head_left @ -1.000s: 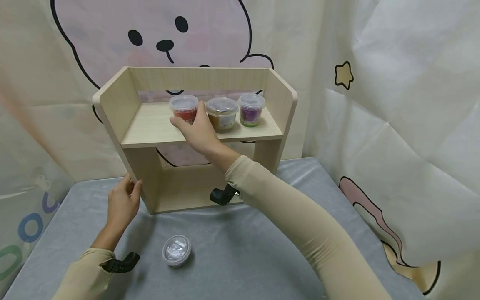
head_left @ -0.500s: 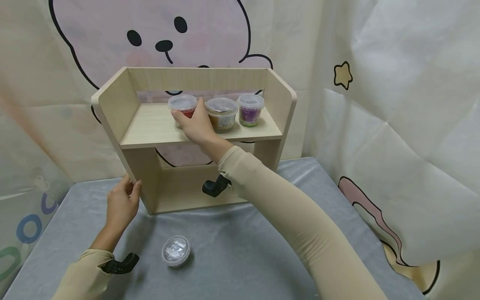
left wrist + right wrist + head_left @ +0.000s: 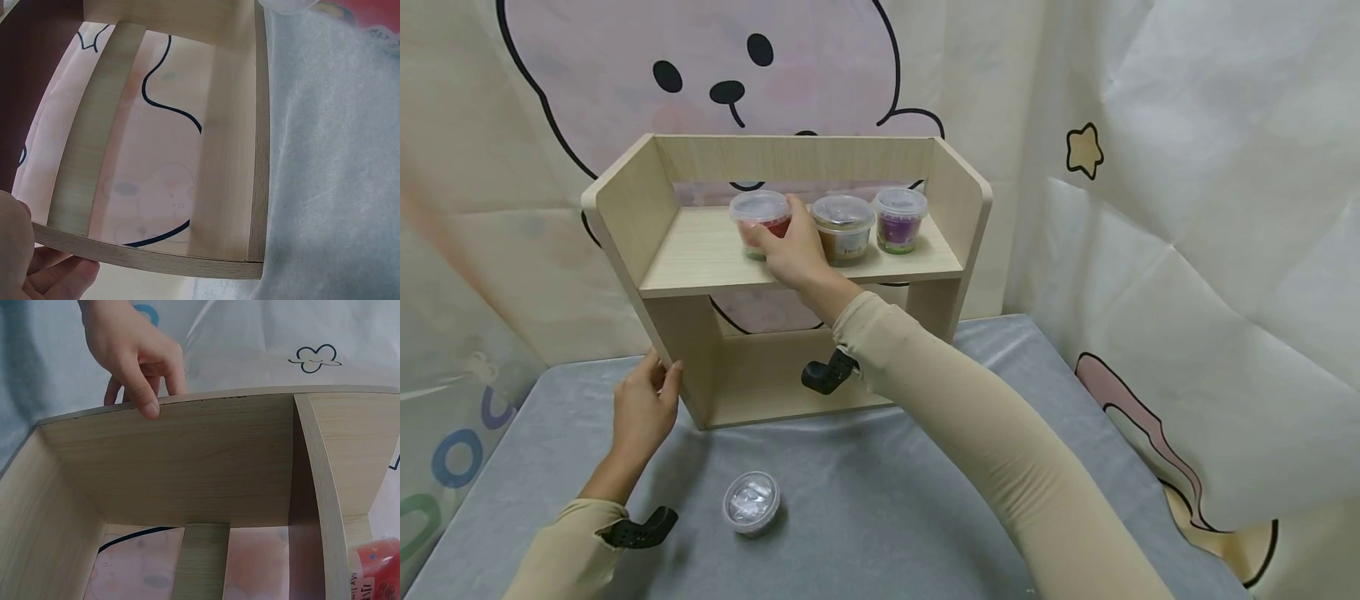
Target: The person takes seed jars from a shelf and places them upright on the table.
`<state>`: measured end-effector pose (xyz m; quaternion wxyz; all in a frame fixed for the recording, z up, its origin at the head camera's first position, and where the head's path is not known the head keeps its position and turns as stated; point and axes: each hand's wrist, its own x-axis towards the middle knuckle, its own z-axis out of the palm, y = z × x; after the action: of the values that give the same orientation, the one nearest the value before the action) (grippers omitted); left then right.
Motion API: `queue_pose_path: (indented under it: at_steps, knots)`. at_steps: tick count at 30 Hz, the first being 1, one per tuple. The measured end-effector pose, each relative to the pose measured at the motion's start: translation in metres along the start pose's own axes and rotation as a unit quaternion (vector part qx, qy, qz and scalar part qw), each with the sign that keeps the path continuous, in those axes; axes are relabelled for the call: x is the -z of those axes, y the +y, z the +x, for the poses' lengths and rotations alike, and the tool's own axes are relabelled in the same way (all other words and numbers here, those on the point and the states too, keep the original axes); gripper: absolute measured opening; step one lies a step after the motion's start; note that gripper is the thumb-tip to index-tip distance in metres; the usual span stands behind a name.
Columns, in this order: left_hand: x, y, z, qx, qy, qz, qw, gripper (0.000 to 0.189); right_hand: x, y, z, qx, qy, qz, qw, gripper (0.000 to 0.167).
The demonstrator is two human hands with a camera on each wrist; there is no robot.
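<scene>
We have open room on the upper shelf left of the lidded red cup; rightward, the brown cup and purple cup obstruct.

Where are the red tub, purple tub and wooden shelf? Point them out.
Red tub (image 3: 760, 205): head view, its lid.
Purple tub (image 3: 899, 230): head view, its side.
Wooden shelf (image 3: 700, 254): head view, its upper board.

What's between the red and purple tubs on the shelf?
The brown tub, plus part of the right hand, which grips the red tub on the side facing the brown one. Purple tub is beyond. Head view shows it.
</scene>
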<state>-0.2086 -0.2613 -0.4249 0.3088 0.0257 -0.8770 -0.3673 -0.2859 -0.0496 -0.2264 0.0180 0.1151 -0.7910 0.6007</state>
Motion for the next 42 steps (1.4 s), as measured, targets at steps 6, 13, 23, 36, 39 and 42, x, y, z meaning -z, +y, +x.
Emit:
queue_pose_path:
  at_steps: [6,13,23,36,39,42]
  knots:
    - [0.001,-0.001,0.0,-0.001,0.002,-0.001,1.0,0.019,0.001,0.001,-0.002,0.001,-0.017,0.01,0.9998,0.072]
    - [0.001,-0.001,0.0,0.0,0.002,0.001,1.0,0.02,0.005,0.002,-0.004,0.024,-0.048,0.049,0.9973,0.071]
    - [0.0,0.0,-0.001,0.0,0.011,0.004,0.9999,0.018,0.012,0.002,-0.021,0.067,-0.098,0.087,0.9892,0.066]
    - [-0.005,0.001,-0.001,-0.004,0.02,0.004,0.9998,0.017,0.037,0.012,-0.052,0.097,-0.154,0.112,0.977,0.07]
    - [-0.004,0.0,0.0,-0.003,0.02,0.014,0.9997,0.017,0.04,0.015,-0.06,0.107,-0.166,0.114,0.9737,0.069]
    - [-0.004,0.0,0.0,-0.005,0.022,0.016,0.9996,0.016,0.043,0.019,-0.068,0.106,-0.177,0.121,0.9709,0.069]
